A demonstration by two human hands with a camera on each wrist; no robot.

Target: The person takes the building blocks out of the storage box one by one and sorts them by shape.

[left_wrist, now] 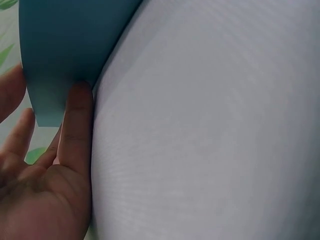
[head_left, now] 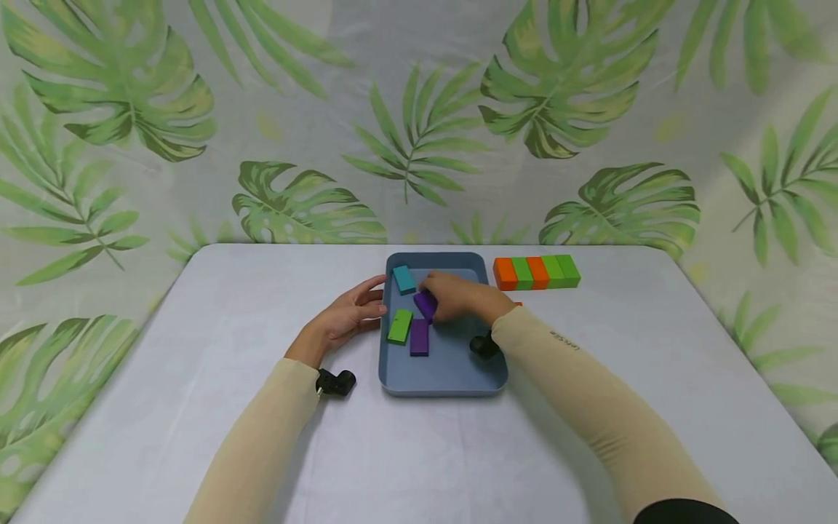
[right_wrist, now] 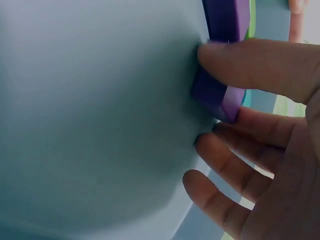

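Observation:
Inside the blue-grey tray [head_left: 458, 375] my right hand [head_left: 452, 295] pinches a purple block [head_left: 425, 306] between thumb and fingers. In the right wrist view the thumb lies across that purple block [right_wrist: 210, 92], and the other fingers spread beyond it. A second purple block [head_left: 420, 338] lies just below it, with a green block [head_left: 400, 327] to its left. Near the tray's far left corner lies a teal block [head_left: 404, 279]. My left hand [head_left: 347, 316] touches the tray's left side with extended fingers; the left wrist view shows fingertips against the tray's wall [left_wrist: 60, 65].
Behind and right of the tray, a row of orange and green blocks [head_left: 537, 272] stands side by side. An orange piece [head_left: 518, 303] peeks out beside my right wrist, mostly hidden. The white table [head_left: 229, 313] ends at a leaf-patterned cloth [head_left: 419, 211].

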